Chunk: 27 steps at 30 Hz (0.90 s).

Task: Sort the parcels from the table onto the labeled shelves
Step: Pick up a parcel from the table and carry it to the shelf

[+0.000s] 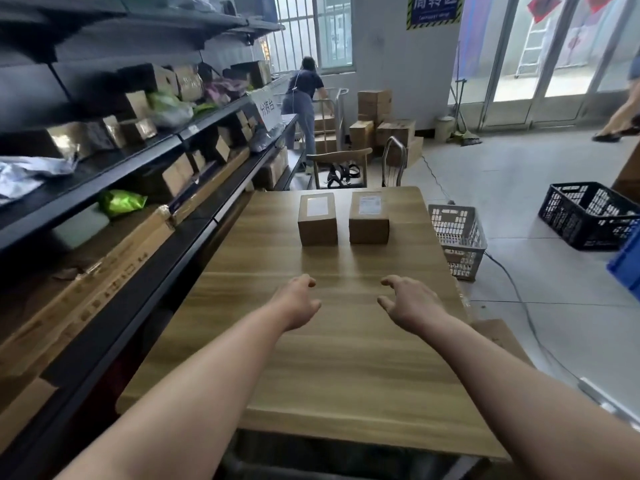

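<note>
wood-grain table carries two parcels near its far edge, beside dark shelves; left hand and right hand hover loosely open, holding nothing.

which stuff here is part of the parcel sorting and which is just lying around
Job: left parcel, right parcel, table, shelves, left hand, right hand, both empty.
Lying about: grey crate, black crate, wooden chair, stacked cartons.
</note>
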Tool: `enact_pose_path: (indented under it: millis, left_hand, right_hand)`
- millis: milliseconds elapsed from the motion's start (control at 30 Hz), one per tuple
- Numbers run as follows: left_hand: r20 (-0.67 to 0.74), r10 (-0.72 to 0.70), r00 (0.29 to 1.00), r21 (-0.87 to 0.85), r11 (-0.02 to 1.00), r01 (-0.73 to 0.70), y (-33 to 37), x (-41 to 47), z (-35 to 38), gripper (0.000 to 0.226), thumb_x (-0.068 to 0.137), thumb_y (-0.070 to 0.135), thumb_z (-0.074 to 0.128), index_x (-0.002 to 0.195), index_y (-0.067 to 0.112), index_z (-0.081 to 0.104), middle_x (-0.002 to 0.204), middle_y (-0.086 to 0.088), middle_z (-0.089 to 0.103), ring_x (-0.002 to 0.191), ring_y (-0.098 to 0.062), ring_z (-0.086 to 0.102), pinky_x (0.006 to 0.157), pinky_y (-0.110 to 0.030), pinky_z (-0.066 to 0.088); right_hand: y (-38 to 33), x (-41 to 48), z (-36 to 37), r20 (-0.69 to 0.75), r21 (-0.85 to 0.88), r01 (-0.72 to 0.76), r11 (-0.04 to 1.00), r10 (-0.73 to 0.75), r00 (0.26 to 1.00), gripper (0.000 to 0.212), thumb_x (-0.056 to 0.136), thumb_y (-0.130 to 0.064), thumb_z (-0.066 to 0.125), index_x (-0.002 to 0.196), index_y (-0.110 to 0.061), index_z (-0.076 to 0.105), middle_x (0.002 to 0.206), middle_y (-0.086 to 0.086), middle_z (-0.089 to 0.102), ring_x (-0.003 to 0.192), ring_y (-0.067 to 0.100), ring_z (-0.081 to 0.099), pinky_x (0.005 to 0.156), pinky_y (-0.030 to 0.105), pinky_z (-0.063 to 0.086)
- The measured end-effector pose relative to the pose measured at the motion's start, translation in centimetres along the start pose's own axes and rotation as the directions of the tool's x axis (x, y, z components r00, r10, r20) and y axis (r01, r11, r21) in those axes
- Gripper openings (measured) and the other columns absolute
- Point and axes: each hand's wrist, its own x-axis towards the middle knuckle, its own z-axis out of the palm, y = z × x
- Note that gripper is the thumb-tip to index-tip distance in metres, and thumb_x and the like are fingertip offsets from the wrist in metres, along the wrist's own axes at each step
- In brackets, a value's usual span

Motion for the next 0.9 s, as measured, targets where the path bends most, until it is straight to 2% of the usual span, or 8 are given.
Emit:
enact_pose_path:
  millis: [200, 400, 533, 667, 767, 900]
  left_hand:
    - [0.001, -0.024, 1.0, -0.041, 0.999, 0.024, -1.6, 10.0, -2.1, 0.049, 0.095, 0.028, 0.058, 0.143, 0.022, 0.046, 0.148, -0.005, 0.044, 0.134, -0.025, 0.044, 0.105, -0.03, 0.036]
    - [0.047, -0.023, 0.999, -0.152, 0.988, 0.029, -4.1, 21.8, -4.4, 0.046, 0.095, 0.026, 0.057, 0.14, 0.023, 0.047, 0.146, -0.004, 0.047, 0.131, -0.025, 0.047, 0.104, -0.033, 0.037]
    - [0.077, -0.028, 0.997, -0.159, 0.986, 0.04, -6.4, 29.5, -5.1, 0.046, 0.095, 0.023, 0.057, 0.14, 0.02, 0.048, 0.145, -0.005, 0.049, 0.131, -0.024, 0.046, 0.107, -0.032, 0.036]
    - [0.091, -0.029, 0.995, -0.156, 0.987, 0.043, -7.7, 35.6, -4.6, 0.047, 0.096, 0.021, 0.055, 0.142, 0.021, 0.047, 0.145, -0.005, 0.047, 0.129, -0.026, 0.048, 0.103, -0.031, 0.037]
    - [0.09, -0.004, 0.996, -0.18, 0.983, 0.02, -7.8, 39.5, -3.4, 0.054, 0.094, 0.017, 0.053, 0.146, 0.024, 0.041, 0.147, -0.006, 0.044, 0.129, -0.028, 0.047, 0.106, -0.033, 0.038]
    - [0.071, -0.006, 0.997, -0.134, 0.991, 0.016, -7.7, 43.5, -1.6, 0.068, 0.095, 0.022, 0.053, 0.153, 0.034, 0.02, 0.153, -0.006, 0.032, 0.136, -0.03, 0.037, 0.113, -0.041, 0.033]
  right_hand:
    - [-1.7, 8.3, 0.5, 0.038, 0.021, -0.014, 1.0, 0.013, 0.999, 0.047, 0.094, -0.041, 0.053, 0.139, -0.026, 0.047, 0.142, 0.0, 0.049, 0.132, 0.021, 0.044, 0.103, 0.035, 0.038]
    - [-5.2, 19.8, 2.2, 0.081, 0.044, -0.054, 0.998, 0.05, 0.995, 0.047, 0.094, -0.038, 0.054, 0.139, -0.024, 0.047, 0.143, 0.002, 0.048, 0.133, 0.021, 0.043, 0.104, 0.032, 0.036]
    - [-7.4, 26.6, 4.3, 0.099, 0.094, -0.098, 0.991, 0.088, 0.991, 0.047, 0.094, -0.037, 0.055, 0.138, -0.024, 0.048, 0.142, 0.003, 0.049, 0.132, 0.022, 0.044, 0.106, 0.034, 0.037]
    - [-8.3, 31.6, 6.3, 0.12, 0.108, -0.134, 0.985, 0.121, 0.985, 0.048, 0.094, -0.035, 0.056, 0.14, -0.023, 0.047, 0.143, 0.003, 0.047, 0.131, 0.021, 0.044, 0.107, 0.033, 0.037]
    - [-8.8, 34.9, 7.9, 0.104, 0.115, -0.15, 0.982, 0.138, 0.985, 0.057, 0.094, -0.034, 0.056, 0.147, -0.022, 0.036, 0.153, 0.002, 0.033, 0.138, 0.022, 0.036, 0.112, 0.038, 0.032]
    - [-9.6, 38.9, 9.8, 0.079, 0.119, -0.184, 0.976, 0.175, 0.981, 0.066, 0.096, -0.028, 0.055, 0.152, -0.026, 0.02, 0.162, 0.003, 0.005, 0.146, 0.027, 0.02, 0.115, 0.046, 0.028]
